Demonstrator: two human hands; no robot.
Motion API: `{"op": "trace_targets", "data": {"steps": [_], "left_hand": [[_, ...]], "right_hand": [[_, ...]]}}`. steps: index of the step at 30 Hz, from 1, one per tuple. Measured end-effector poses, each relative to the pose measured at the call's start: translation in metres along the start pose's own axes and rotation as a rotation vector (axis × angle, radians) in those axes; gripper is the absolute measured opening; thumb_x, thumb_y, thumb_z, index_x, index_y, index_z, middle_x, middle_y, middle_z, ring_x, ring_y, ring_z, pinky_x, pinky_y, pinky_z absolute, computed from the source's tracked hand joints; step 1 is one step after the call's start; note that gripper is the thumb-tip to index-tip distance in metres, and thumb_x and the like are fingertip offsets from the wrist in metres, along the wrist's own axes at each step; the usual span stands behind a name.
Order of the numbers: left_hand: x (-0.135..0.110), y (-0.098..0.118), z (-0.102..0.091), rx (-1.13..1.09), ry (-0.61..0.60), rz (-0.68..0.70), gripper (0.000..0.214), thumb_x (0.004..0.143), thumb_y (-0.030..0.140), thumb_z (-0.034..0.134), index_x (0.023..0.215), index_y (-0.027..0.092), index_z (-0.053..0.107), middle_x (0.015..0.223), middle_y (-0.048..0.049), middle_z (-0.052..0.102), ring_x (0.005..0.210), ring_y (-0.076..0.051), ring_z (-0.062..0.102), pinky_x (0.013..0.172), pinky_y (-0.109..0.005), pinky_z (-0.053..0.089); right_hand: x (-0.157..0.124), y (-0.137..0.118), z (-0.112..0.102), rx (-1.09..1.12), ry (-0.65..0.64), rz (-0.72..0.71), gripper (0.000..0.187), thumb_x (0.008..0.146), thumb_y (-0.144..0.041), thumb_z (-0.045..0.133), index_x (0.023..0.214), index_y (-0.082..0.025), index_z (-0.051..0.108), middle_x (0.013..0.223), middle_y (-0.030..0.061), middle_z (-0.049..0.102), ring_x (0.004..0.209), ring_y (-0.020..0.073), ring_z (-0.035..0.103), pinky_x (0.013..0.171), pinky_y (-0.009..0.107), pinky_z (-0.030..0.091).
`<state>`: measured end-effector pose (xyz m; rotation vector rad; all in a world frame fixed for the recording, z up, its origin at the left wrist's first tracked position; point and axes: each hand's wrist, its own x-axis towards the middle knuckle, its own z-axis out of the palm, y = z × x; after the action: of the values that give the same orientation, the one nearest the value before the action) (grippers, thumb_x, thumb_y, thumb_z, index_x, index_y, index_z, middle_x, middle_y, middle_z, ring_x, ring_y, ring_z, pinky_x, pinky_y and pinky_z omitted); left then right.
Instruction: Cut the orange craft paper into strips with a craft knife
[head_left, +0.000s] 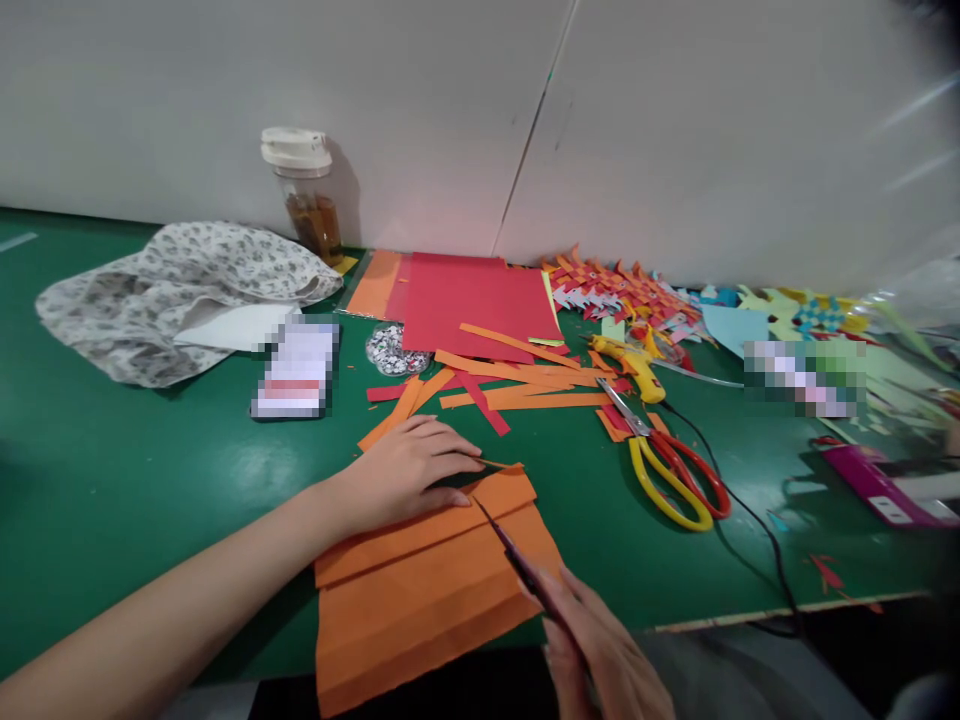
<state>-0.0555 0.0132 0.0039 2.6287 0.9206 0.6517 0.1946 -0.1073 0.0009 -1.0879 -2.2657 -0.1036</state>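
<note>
A folded sheet of orange paper (435,590), with several creases across it, lies at the green table's front edge and partly overhangs it. My left hand (416,470) rests on its upper folded band, fingers stretched out to the right and thumb lower down, pressing on the paper. From the lower right comes my right hand (600,640), fingers closed around a slim dark knife (517,555). The knife's pointed tip touches or hovers just above the folded band, close to my left thumb; I cannot tell which. My right palm hides part of the handle.
Orange paper strips (525,375) and red card sheets (480,300) lie beyond my hands. Scissors (675,470), a yellow glue gun (630,365) with a black cord, and woven paper fish (615,290) are rightward. A phone (296,370), patterned cloth (187,290) and drink bottle (307,200) stand left.
</note>
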Motion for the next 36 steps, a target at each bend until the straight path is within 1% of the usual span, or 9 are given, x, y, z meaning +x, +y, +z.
{"op": "trace_targets", "data": {"steps": [3, 6, 7, 8, 10, 14, 19, 23, 36], "left_hand": [[0.001, -0.002, 0.0, -0.065, -0.024, -0.011, 0.032, 0.091, 0.039, 0.061, 0.117, 0.021, 0.063, 0.116, -0.0036, 0.068, 0.11, -0.021, 0.058, 0.097, -0.038, 0.043], [0.002, -0.002, 0.0, -0.099, -0.036, 0.006, 0.026, 0.092, 0.035, 0.06, 0.113, 0.022, 0.065, 0.116, -0.0026, 0.068, 0.11, -0.02, 0.057, 0.097, -0.036, 0.043], [0.002, -0.002, 0.0, -0.104, -0.029, 0.011, 0.024, 0.092, 0.035, 0.06, 0.112, 0.022, 0.066, 0.117, -0.0025, 0.067, 0.112, -0.02, 0.056, 0.098, -0.036, 0.043], [0.001, -0.002, 0.0, -0.104, -0.019, 0.015, 0.024, 0.091, 0.034, 0.061, 0.111, 0.023, 0.066, 0.12, -0.0026, 0.066, 0.114, -0.02, 0.055, 0.099, -0.036, 0.043], [0.001, -0.001, 0.0, -0.09, 0.001, 0.022, 0.023, 0.091, 0.035, 0.061, 0.111, 0.024, 0.067, 0.124, -0.0029, 0.064, 0.117, -0.022, 0.053, 0.099, -0.038, 0.043], [0.0, 0.0, 0.0, -0.031, -0.007, 0.061, 0.023, 0.095, 0.031, 0.053, 0.113, 0.027, 0.067, 0.127, -0.0041, 0.061, 0.118, -0.024, 0.052, 0.098, -0.041, 0.045], [0.0, 0.002, -0.001, 0.013, -0.032, 0.064, 0.027, 0.097, 0.029, 0.05, 0.119, 0.03, 0.064, 0.131, -0.0052, 0.058, 0.12, -0.026, 0.051, 0.097, -0.043, 0.045], [-0.001, 0.001, -0.001, 0.013, -0.039, 0.063, 0.027, 0.097, 0.03, 0.05, 0.121, 0.029, 0.064, 0.13, -0.0058, 0.059, 0.12, -0.027, 0.051, 0.098, -0.044, 0.045], [0.0, 0.001, -0.002, -0.011, -0.066, 0.038, 0.027, 0.097, 0.032, 0.05, 0.121, 0.03, 0.064, 0.131, -0.0056, 0.058, 0.121, -0.027, 0.05, 0.099, -0.044, 0.044]], "right_hand": [[0.018, 0.031, -0.016, 0.043, -0.005, -0.042, 0.052, 0.089, -0.003, 0.047, 0.139, -0.015, 0.046, 0.112, 0.0108, 0.073, 0.098, 0.0211, 0.071, 0.096, 0.038, 0.05], [0.039, 0.074, -0.032, 0.015, -0.142, -0.125, 0.041, 0.09, -0.006, 0.047, 0.125, -0.024, 0.059, 0.098, 0.0029, 0.077, 0.081, 0.0167, 0.072, 0.094, 0.038, 0.047], [0.046, 0.087, -0.036, 0.028, -0.186, -0.155, 0.039, 0.091, -0.008, 0.046, 0.123, -0.027, 0.06, 0.097, 0.0016, 0.077, 0.079, 0.0153, 0.072, 0.092, 0.037, 0.048], [0.051, 0.098, -0.039, 0.022, -0.258, -0.153, 0.038, 0.092, -0.01, 0.046, 0.122, -0.028, 0.061, 0.102, 0.0016, 0.076, 0.082, 0.0153, 0.071, 0.091, 0.036, 0.047], [0.061, 0.116, -0.043, -0.009, -0.332, -0.134, 0.037, 0.094, -0.012, 0.044, 0.122, -0.029, 0.062, 0.106, 0.0016, 0.075, 0.089, 0.0165, 0.07, 0.091, 0.038, 0.045], [0.078, 0.139, -0.042, 0.01, -0.428, -0.164, 0.036, 0.096, -0.015, 0.043, 0.12, -0.028, 0.065, 0.1, 0.0028, 0.074, 0.086, 0.018, 0.067, 0.08, 0.035, 0.046], [0.103, 0.151, -0.036, 0.09, -0.49, -0.132, 0.027, 0.095, -0.022, 0.05, 0.11, -0.028, 0.072, 0.089, 0.0039, 0.072, 0.082, 0.0186, 0.064, 0.075, 0.033, 0.044], [0.115, 0.153, -0.033, 0.157, -0.508, -0.119, 0.021, 0.094, -0.028, 0.055, 0.1, -0.027, 0.075, 0.086, 0.0043, 0.07, 0.081, 0.0191, 0.062, 0.077, 0.035, 0.043], [0.12, 0.156, -0.027, 0.188, -0.554, -0.077, 0.022, 0.094, -0.03, 0.054, 0.098, -0.026, 0.075, 0.088, 0.0051, 0.072, 0.083, 0.0197, 0.063, 0.078, 0.035, 0.045]]}}
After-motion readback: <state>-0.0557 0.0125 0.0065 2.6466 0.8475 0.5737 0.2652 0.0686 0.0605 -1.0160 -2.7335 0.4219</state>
